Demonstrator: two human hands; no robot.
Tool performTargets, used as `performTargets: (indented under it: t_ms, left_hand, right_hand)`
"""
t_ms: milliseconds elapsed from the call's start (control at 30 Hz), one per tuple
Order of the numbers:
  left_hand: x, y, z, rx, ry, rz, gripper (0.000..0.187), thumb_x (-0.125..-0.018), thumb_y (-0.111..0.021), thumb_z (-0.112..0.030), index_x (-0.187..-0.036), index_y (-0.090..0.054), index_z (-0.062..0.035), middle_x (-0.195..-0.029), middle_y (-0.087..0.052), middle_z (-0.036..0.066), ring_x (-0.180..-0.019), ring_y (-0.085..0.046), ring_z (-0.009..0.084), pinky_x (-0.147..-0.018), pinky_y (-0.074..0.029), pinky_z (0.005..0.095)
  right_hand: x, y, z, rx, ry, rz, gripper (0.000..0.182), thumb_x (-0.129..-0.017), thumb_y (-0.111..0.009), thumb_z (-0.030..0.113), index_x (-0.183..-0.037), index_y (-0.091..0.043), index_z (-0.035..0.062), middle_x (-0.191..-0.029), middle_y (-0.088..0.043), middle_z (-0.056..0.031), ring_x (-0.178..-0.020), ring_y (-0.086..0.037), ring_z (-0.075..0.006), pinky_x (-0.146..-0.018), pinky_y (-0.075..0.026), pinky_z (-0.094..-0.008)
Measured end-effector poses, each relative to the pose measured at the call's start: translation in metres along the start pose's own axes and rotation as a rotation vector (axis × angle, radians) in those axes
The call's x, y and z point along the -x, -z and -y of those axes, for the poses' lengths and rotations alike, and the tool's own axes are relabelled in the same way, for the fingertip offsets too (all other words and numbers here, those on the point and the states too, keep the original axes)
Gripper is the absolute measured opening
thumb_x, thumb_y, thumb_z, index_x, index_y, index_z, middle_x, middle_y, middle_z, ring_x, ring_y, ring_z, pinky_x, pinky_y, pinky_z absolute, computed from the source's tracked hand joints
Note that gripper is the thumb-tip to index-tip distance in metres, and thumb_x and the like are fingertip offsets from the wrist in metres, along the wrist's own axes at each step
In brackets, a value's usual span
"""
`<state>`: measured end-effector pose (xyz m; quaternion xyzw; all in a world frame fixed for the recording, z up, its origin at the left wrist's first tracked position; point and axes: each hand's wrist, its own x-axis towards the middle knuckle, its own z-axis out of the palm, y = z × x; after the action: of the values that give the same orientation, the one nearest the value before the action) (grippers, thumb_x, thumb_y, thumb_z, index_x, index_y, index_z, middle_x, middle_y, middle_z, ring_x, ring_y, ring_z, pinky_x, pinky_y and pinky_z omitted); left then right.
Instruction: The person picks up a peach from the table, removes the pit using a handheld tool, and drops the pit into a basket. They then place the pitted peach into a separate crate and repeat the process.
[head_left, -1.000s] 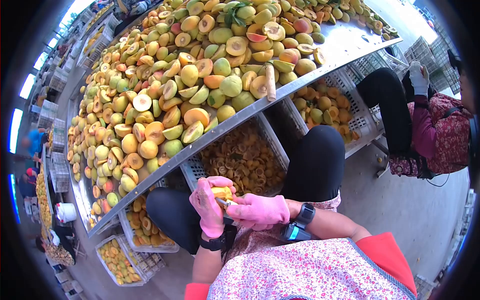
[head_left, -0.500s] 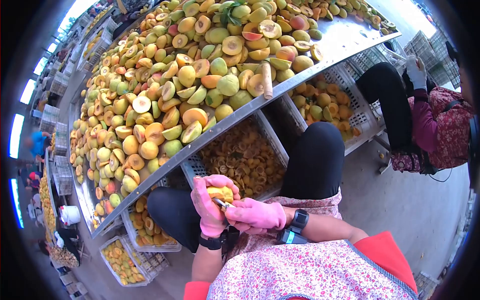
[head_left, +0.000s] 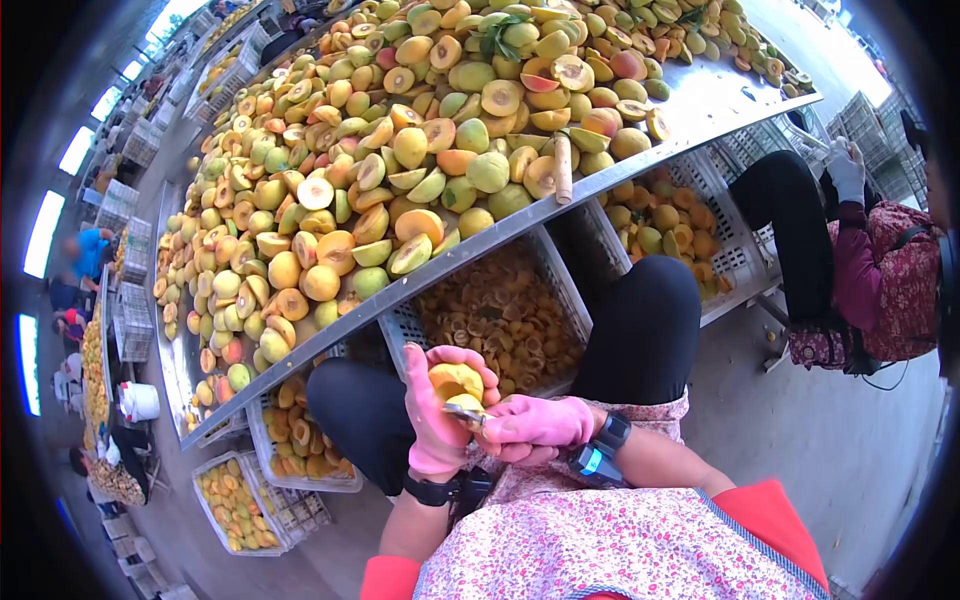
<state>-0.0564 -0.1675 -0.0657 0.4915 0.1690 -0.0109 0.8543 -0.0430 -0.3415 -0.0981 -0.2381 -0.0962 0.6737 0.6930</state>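
A yellow halved fruit point(head_left: 456, 380) rests in the palm of my left hand point(head_left: 433, 415), whose pink-gloved fingers curl round it. My right hand point(head_left: 535, 425), also in a pink glove, is closed on a small metal tool point(head_left: 466, 411). The tool's metal end meets the lower side of the fruit, with a piece of yellow flesh beside it. Both hands are close together above my lap. Beyond them, a metal table point(head_left: 400, 291) bears a large heap of green, yellow and orange fruit point(head_left: 360, 160), many pieces halved.
A wooden handle point(head_left: 563, 170) lies on the table's edge. Below stand a crate of small fruit pieces point(head_left: 556, 270), a crate of halves point(head_left: 735, 215) and further crates point(head_left: 240, 467) at lower left. A co-worker point(head_left: 875, 250) sits at the right; people are at far left.
The view has shifted a little, so the table appears further right. My left fingers have opened somewhat round the fruit, and the tool now shows at its lower side with a piece of flesh.
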Motion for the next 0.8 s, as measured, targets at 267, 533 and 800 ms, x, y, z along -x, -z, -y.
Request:
performTargets:
  t_ms: [267,533,800]
  left_hand:
    - [0.007,0.038,-0.018,0.500,0.069,-0.057,0.053,-0.106,-0.045,-0.055,-0.121,-0.064,-0.0082,-0.120,-0.070,0.012,-0.107,-0.070,0.0333,-0.093,-0.059,0.0481]
    - [0.055,0.146,-0.098,-0.535,-0.726,-0.699,0.038,-0.107,-0.050,-0.035,-0.124,-0.061,-0.0030,-0.119,-0.064,0.010,-0.102,-0.065,0.0221,-0.087,-0.056,0.0340]
    - [-0.019,0.136,-0.159,-1.136,-0.663,-0.481,0.033,-0.100,-0.065,-0.023,-0.123,-0.064,0.0000,-0.119,-0.065,0.010,-0.110,-0.063,0.0221,-0.097,-0.051,0.0341]
  right_hand:
    - [0.017,0.002,0.007,0.005,0.164,-0.186,0.059,-0.086,-0.083,0.033,-0.129,-0.054,0.0045,-0.073,-0.053,0.0012,-0.048,-0.043,-0.0047,-0.042,-0.031,-0.0215]
    - [0.002,0.026,-0.001,0.538,-0.077,-0.684,0.058,-0.095,-0.071,0.035,-0.136,-0.050,-0.0003,-0.090,-0.067,-0.0096,-0.065,-0.061,-0.0163,-0.061,-0.050,-0.0308]
    - [-0.007,0.010,0.010,1.023,0.042,-1.017,0.043,-0.096,-0.066,0.034,-0.122,-0.061,-0.0004,-0.090,-0.071,-0.0205,-0.079,-0.068,-0.0326,-0.075,-0.052,-0.0408]
